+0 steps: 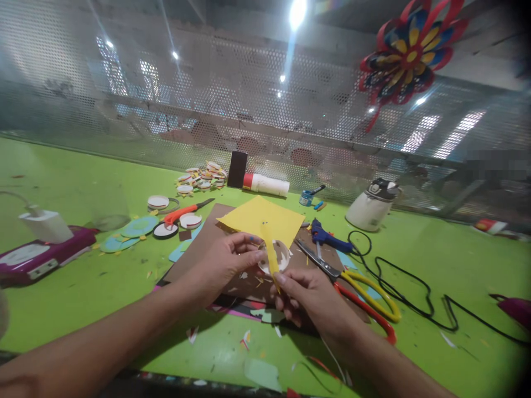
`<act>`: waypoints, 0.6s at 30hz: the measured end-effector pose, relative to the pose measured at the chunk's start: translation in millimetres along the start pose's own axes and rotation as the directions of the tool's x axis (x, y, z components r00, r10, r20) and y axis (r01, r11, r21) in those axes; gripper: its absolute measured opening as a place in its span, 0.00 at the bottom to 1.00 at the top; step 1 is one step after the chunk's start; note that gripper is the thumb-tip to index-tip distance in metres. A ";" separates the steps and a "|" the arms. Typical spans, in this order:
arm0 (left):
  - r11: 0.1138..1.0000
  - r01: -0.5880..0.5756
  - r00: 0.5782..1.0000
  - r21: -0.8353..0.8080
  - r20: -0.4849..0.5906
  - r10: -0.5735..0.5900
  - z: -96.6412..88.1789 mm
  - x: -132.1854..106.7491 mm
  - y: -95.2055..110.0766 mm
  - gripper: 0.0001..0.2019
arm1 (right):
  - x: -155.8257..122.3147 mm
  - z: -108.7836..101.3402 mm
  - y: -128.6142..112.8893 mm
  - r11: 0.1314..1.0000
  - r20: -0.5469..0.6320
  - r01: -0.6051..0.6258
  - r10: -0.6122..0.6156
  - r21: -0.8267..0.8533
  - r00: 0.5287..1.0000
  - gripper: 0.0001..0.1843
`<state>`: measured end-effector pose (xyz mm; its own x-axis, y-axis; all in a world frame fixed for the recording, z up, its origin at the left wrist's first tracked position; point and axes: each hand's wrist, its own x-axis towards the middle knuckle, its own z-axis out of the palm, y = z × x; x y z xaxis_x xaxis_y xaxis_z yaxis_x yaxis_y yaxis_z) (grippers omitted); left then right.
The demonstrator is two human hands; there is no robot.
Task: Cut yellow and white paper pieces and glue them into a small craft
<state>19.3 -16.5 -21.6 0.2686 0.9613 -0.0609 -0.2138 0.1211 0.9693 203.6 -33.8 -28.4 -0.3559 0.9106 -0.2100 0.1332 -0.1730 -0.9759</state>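
My left hand (226, 260) pinches the near edge of a yellow paper sheet (261, 220) and holds it just above a brown card (215, 243). My right hand (311, 298) pinches the lower end of a narrow yellow paper strip (270, 251) that runs up to the sheet. Under the strip lies a white round piece (282, 255). Scissors with yellow and red handles (360, 293) lie right beside my right hand.
On the green table (83, 182) lie an orange-handled cutter (185, 210), blue and white paper discs (139, 226), a blue glue gun (327, 236) with a black cable (415, 287), a white glue bottle (267, 184), a white jar (371, 207) and a magenta box (41, 251). A mesh wall stands behind; a paper flower (409, 52) hangs upper right.
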 end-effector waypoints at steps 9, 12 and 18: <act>1.000 0.015 1.000 0.015 -0.022 -0.015 1.7 -1.0 0.7 0.17 | 3.2 -1.3 4.7 0.999 0.033 0.034 -0.033 -0.020 0.999 0.26; 0.999 0.030 0.999 0.024 -0.036 -0.029 3.0 -1.7 2.1 0.18 | 3.3 -1.0 4.1 0.999 0.025 0.032 -0.031 -0.018 0.999 0.27; 1.000 -0.018 0.999 0.015 -0.036 0.019 -1.2 1.0 0.2 0.17 | 1.7 0.6 -0.4 1.000 0.005 0.001 -0.001 -0.023 1.000 0.27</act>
<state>18.3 -15.2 -21.7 0.2307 0.9717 -0.0512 -0.2050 0.1000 0.9736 202.4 -32.5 -28.5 -0.3609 0.9088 -0.2093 0.1542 -0.1632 -0.9745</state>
